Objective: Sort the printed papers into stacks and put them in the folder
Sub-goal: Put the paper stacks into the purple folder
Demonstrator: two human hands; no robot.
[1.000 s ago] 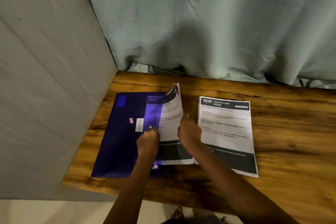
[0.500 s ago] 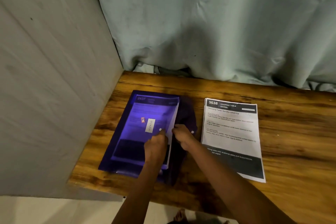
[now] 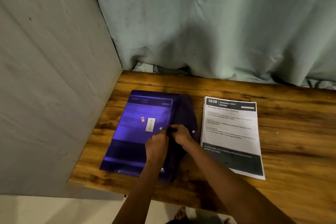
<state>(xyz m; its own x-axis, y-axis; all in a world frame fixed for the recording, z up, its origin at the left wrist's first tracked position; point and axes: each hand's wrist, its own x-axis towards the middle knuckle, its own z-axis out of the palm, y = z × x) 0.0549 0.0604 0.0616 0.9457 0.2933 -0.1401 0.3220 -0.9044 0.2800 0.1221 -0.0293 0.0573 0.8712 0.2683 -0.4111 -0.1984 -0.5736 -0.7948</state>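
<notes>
Papers (image 3: 145,114) have slid fully into the purple folder (image 3: 187,107). Fingers of left hand (image 3: 157,146) and right hand (image 3: 181,133) pinch its mouth. The 3638 stack (image 3: 231,132) remains.

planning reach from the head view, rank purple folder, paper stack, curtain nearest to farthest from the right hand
1. purple folder: directly under the right hand, which grips its flap.
2. paper stack: lying just to the hand's right.
3. curtain: hanging at the back.

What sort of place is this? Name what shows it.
Probably a room in a home: a wooden table set in a corner against a plain wall, with a pale green curtain hanging behind it.
</notes>
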